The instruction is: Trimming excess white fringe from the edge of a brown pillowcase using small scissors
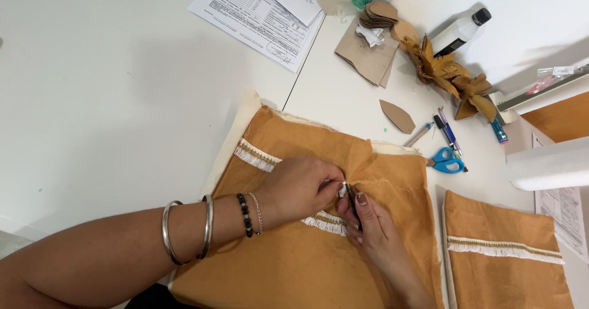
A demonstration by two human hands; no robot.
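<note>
Both hands meet in the middle of a big tan cloth [288, 260] lying flat on the white surface [98, 100]. The left hand [300, 189] is closed, w/ fingertips pinching the white fringe trim [325, 222] where it runs across the cloth. The left arm has 2 silver bangles [187, 229] & a dark bead bracelet. The right hand [371, 229] comes up from below, fingers curled, thumb & finger pinching the same bit of trim, right next to the left fingertips. A thin dark thing sits under the right fingers; can't tell what it is.

To the right, near the edge, is a 2nd tan cloth [503, 272] w/ its own fringe strip, apart from the first.

A bit farther: blue scissors [446, 160], some pens [446, 131] & a brown leaf shape [397, 116].

Farther back: a pile of brown card bits [371, 54], crumpled tan leaves [451, 76], a white bottle w/ black cap [460, 33], & printed papers [261, 17]. A white roll [549, 165] lies at far right.
</note>
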